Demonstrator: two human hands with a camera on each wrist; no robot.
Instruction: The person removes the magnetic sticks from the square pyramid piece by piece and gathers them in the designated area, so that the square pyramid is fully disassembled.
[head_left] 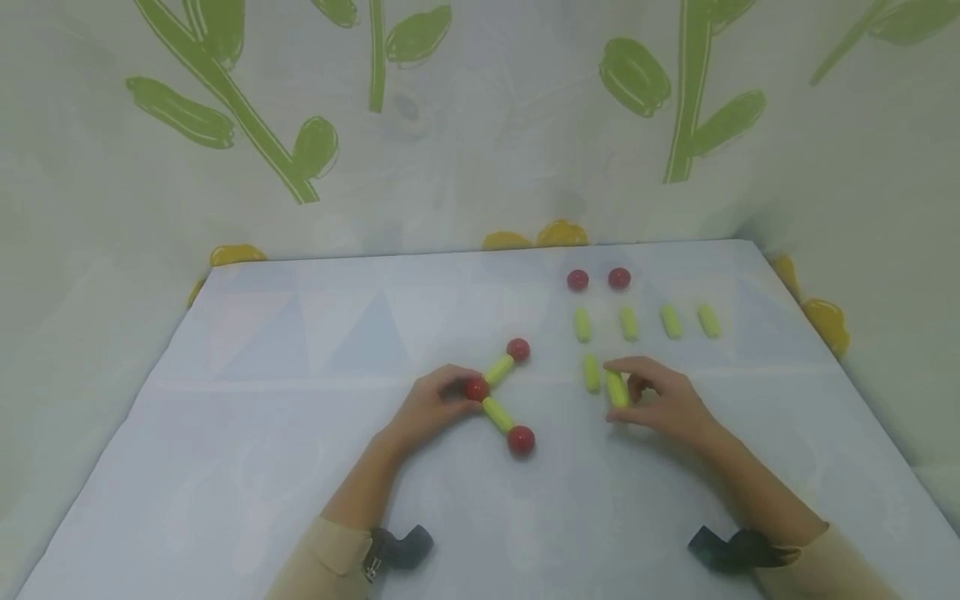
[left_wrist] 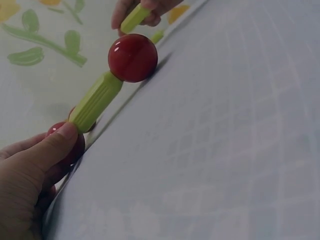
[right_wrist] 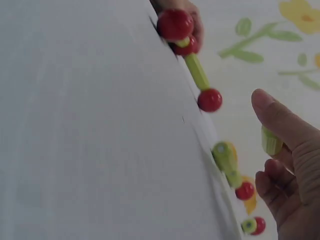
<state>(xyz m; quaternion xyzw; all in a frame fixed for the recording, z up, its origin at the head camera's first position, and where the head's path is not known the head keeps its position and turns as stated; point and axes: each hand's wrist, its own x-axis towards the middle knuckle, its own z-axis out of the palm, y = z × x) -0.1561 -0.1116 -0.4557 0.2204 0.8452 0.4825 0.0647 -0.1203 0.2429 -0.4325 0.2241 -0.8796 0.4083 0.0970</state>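
In the head view my left hand [head_left: 427, 404] pinches a red ball [head_left: 476, 389] between thumb and fingers. Two yellow-green toy sticks branch from that ball in a V: an upper stick [head_left: 498, 370] ends in a red ball [head_left: 517, 349], and a lower stick [head_left: 497, 414] ends in a larger-looking red ball [head_left: 521, 440]. To the right, my right hand [head_left: 671, 408] holds a single yellow-green stick [head_left: 617, 389] between thumb and fingers; the right wrist view shows this stick [right_wrist: 270, 141] partly behind the thumb. A loose stick [head_left: 591, 372] lies just left of that hand.
Behind the right hand, several loose sticks [head_left: 628, 323] lie in a row. Two loose red balls [head_left: 618, 278] sit beyond them near the back edge of the white table [head_left: 300, 483]. A wall [head_left: 480, 125] painted with green leaves rises behind.
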